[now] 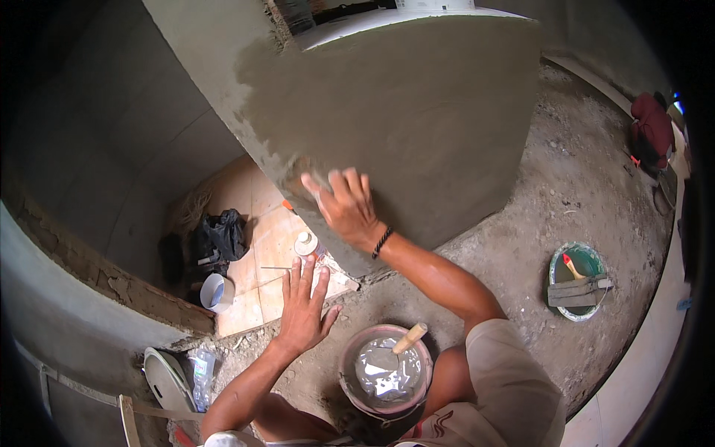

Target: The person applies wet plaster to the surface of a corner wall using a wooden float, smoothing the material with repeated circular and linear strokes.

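Beyond the bucket (348,365), a wall (424,112) spread with grey plaster. Right of the bucket, a green tub (593,259). Past the bucket, blurred before the wall, the right hand (346,208), fingers parted, grip impossible to tell. Left of the bucket, the left hand (302,316), fingers outstretched, nothing visibly held. In the bucket, a wooden handle (410,338).

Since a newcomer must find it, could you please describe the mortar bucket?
From the grey plastered wall, look down to the floor beside the person's right knee. There sits the round mortar bucket, whose pinkish colour sets it apart from the green basin farther right.
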### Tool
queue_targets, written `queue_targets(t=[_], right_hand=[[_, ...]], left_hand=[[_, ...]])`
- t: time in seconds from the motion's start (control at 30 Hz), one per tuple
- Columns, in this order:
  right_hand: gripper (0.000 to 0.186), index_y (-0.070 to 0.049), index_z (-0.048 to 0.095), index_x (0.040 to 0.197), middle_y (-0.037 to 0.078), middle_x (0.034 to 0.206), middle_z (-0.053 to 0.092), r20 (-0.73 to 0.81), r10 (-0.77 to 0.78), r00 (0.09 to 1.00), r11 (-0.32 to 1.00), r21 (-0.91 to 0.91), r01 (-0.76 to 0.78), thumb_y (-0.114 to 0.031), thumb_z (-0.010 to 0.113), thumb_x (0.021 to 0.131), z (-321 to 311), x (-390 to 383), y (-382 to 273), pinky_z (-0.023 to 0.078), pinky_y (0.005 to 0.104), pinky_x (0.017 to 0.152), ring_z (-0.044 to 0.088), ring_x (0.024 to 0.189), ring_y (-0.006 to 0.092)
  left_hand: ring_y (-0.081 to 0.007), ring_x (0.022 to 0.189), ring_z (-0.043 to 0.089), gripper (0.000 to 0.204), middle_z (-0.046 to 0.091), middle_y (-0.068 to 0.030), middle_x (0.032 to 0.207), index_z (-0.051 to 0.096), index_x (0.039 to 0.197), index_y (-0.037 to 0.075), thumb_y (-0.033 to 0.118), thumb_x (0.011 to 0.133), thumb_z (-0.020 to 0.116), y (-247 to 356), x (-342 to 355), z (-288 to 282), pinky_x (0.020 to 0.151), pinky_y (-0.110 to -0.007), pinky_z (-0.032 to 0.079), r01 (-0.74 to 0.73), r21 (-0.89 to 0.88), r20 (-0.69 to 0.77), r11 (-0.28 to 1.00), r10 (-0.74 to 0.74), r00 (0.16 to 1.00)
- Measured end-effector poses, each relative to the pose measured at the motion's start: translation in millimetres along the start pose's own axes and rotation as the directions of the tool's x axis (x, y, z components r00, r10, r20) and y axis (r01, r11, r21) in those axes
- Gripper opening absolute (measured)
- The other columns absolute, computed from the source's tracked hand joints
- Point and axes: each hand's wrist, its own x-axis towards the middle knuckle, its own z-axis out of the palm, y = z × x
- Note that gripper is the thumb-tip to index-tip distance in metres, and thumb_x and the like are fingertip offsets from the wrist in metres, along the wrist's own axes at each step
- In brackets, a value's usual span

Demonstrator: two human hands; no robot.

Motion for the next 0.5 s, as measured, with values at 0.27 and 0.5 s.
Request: queue_targets(t=[0.27,0.5], right_hand=[[0.055,-0.018,0.056,0.140,0.010,0.098,0.054,-0.136,0.338,0.931,0.940,0.011,-0.340,-0.016,0.068,0.086,-17.9,-66.6,98.9,0.042,0.0447,0.080,0.053,0.093,0.0317],[0.057,-0.019,0.055,0.142,0.010,0.101,0.055,-0.032,-0.010,0.999,0.990,-0.141,0.005,-0.018,0.067,0.086,-30.7,56.0,36.1,0.040,0.0450,0.077,0.053,0.092,0.0297]], left_hand=[[-0.0539,0.146,0.012,0.084,0.014,-0.0302,0.160,0.026,0.154,0.005,0.028,0.087,0.072,-25.7,-45.7,-43.1,0.116,-0.064,0.014,0.189,0.079,-0.048,0.979,-0.186,0.981],[-0.0529,0.147,0.010,0.088,0.012,-0.0293,0.160,0.025,0.155,0.009,0.021,0.083,0.075,9.2,-30.1,-32.6,0.117,-0.062,0.015,0.165,-0.048,0.050,0.985,-0.162,0.985]])
